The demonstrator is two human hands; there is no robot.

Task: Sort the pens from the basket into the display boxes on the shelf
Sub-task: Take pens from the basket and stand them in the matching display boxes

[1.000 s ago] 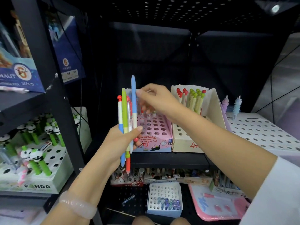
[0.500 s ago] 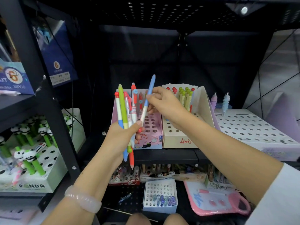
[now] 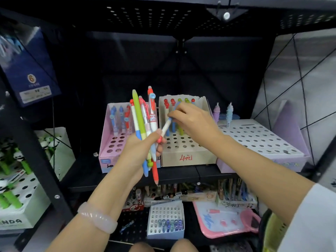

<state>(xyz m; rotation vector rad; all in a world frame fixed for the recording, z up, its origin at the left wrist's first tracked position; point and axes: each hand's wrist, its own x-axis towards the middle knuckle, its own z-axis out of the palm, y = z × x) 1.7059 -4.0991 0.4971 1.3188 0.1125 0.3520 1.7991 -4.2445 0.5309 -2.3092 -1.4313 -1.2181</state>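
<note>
Left hand (image 3: 135, 151) grips the pen bundle (image 3: 145, 124) in front of the pink box (image 3: 109, 142). Right hand (image 3: 192, 120) fingers pinch a blue-white pen (image 3: 166, 127) over the beige box (image 3: 189, 155). Suggest: tip down, align with an empty hole, then release.

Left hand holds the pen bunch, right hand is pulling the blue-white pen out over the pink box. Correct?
Not quite. In the head view the left hand does hold the pen bunch, and the right hand pinches the blue-white pen, but it is over the beige box, not the pink box.
</note>
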